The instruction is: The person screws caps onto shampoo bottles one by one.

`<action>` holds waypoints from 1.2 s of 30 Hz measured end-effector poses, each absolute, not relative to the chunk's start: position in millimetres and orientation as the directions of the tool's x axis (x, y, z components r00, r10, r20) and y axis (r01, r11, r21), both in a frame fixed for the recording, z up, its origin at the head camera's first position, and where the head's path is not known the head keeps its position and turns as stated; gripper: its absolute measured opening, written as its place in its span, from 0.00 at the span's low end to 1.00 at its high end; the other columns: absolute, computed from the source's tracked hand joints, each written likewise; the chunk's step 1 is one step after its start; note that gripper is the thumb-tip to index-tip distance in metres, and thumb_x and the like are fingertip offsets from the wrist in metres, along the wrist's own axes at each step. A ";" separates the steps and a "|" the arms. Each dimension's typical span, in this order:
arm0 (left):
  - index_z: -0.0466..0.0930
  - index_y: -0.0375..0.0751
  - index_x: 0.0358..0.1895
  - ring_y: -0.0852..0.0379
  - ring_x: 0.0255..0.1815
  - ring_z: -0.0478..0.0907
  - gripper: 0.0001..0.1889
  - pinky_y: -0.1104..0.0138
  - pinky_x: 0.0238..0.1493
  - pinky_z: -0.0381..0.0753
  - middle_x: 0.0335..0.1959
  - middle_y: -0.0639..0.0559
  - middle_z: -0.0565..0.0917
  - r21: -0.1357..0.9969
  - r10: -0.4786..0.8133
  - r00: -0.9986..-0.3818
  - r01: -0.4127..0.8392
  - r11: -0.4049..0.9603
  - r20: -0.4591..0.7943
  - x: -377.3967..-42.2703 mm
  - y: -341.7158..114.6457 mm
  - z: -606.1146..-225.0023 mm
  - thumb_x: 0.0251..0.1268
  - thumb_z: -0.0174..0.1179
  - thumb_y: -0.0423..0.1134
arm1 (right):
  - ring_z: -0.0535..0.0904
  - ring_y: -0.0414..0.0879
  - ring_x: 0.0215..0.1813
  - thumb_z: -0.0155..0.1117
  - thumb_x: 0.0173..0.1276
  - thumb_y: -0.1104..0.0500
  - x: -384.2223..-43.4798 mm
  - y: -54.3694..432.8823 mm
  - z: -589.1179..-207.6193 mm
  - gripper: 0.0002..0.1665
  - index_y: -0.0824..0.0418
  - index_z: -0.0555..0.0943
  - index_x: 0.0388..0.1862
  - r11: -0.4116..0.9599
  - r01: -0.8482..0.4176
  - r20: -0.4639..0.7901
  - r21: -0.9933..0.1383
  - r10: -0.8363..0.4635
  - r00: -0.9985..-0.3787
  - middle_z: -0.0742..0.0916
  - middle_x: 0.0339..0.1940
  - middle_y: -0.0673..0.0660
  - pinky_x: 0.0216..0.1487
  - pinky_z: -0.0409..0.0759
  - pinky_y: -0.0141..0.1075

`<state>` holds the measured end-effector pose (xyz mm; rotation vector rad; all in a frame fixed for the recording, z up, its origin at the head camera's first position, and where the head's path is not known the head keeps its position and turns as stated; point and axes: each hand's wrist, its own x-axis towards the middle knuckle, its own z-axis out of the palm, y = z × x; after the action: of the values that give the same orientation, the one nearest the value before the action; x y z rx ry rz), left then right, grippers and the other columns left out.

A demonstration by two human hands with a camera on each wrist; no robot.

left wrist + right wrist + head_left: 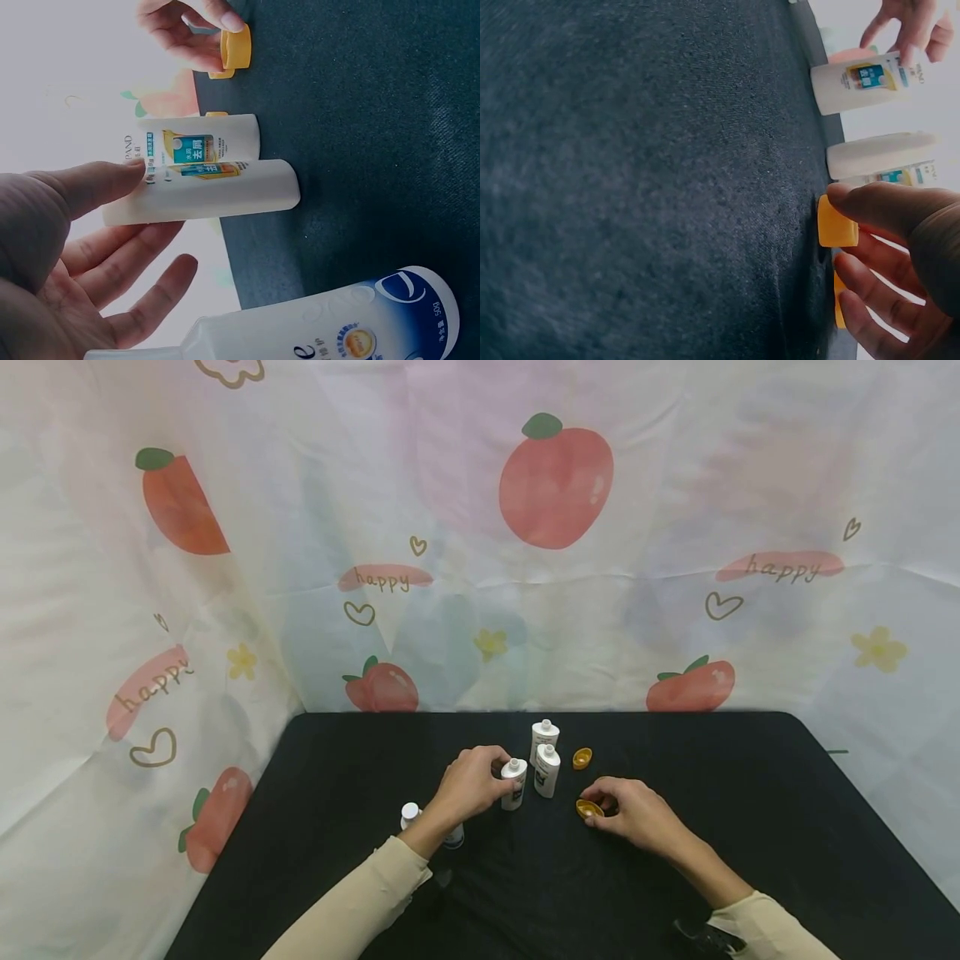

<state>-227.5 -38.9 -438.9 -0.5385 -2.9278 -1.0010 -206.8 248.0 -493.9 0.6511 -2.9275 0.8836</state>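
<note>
My left hand point(472, 783) grips a small white shampoo bottle point(513, 793) around its upper part, thumb in front and fingers behind. The bottle stands upright with its narrow white neck bare, and its blue-and-yellow label point(871, 76) shows in the right wrist view. Just right of it stand two similar white bottles, a nearer one point(547, 774) and a farther one point(542, 739). My right hand point(637, 814) pinches a hollow yellow cap point(589, 809) low over the table, thumb on the near side. Beyond it lies a second yellow cap point(582, 758).
Partly hidden behind my left forearm are a white-capped bottle point(410, 812) and the base of a blue-and-white bottle point(454, 837); one looms large in the left wrist view. A black cloth covers the table point(360, 752). A printed curtain point(450, 527) hangs behind it.
</note>
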 end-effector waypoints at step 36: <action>0.80 0.38 0.54 0.56 0.46 0.85 0.13 0.61 0.43 0.84 0.48 0.45 0.85 0.846 0.269 -0.934 0.334 0.416 0.237 -232.8 -59.3 -428.8 0.71 0.64 0.37 | 0.82 0.35 0.37 0.77 0.60 0.62 -206.3 248.5 -492.7 0.14 0.55 0.86 0.46 0.708 -0.463 0.187 -0.532 -0.435 -0.881 0.87 0.39 0.45 0.37 0.80 0.33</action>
<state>-232.8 -59.3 -428.8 -0.5522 -2.5887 -1.5702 -206.3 248.5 -492.7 0.7526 -2.8595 0.9108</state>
